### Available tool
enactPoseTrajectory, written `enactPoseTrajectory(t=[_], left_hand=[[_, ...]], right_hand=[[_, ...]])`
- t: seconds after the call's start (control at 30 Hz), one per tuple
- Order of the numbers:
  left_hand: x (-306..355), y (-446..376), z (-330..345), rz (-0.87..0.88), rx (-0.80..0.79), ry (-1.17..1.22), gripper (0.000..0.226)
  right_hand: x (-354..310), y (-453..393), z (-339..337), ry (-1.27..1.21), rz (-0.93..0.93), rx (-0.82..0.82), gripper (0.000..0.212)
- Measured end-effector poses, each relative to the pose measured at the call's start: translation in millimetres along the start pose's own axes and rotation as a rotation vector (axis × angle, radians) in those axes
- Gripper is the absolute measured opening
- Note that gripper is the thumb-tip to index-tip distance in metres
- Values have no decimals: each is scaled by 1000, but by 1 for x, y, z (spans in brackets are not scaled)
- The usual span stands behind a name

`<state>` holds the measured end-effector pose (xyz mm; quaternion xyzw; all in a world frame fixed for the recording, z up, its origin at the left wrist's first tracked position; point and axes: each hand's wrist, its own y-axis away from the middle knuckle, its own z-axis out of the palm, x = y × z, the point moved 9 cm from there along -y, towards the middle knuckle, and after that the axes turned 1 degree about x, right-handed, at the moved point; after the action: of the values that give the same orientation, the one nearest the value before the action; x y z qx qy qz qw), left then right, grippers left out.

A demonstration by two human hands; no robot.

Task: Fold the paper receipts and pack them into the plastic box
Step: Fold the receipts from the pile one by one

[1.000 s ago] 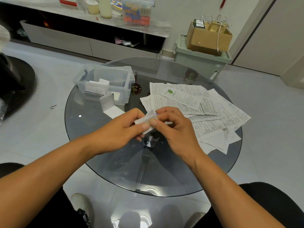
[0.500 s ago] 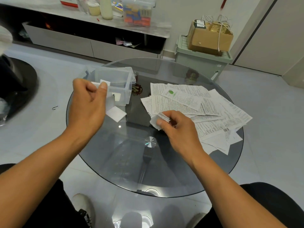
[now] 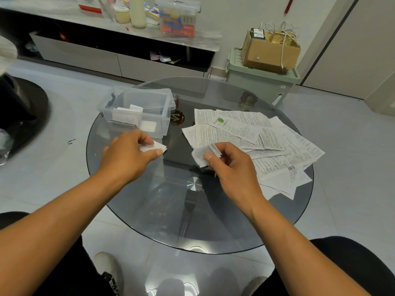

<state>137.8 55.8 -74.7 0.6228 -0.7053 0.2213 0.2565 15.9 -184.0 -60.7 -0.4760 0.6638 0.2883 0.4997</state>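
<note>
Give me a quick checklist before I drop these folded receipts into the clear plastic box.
1. Clear plastic box open at the top: ok, no lid over it.
2. Room left in the box: ok, a few folded papers lie inside, with space above them.
3. Left hand has its folded white paper: ok, pinched just in front of the box.
4. Right hand has its folded receipt: ok, gripped by thumb and fingers.
5. Right-hand receipt folded small enough: cannot tell, edges look uneven.
6. Pile of unfolded receipts stays clear of the box: ok, lying to its right.
</note>
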Motion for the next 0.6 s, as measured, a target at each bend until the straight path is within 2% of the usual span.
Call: enactPoseTrajectory(t=[0.07,0.13,0.23,0.33,0.47,0.6], left_hand=[[7,2,-1,47,7,-166,49],[9,0,-3,35,4,-205,71],[4,-3,0,-10,-59,-172,78],[6,-2,6,-3,-120,-18,59],[23,5,12,146,-134,71,30],[46,19,18,287,-192,185,9]], right_hand=[[0,1,0,-9,1,-9,4],[0,2,0,-25,6,-20,6],[-1,3,2,-45,9,-32,10],[-4,4,4,-89,-8,-52,13],[-9,6,13,-115,-17,-136,20],[-18,10,22,13,-130,-218,30]])
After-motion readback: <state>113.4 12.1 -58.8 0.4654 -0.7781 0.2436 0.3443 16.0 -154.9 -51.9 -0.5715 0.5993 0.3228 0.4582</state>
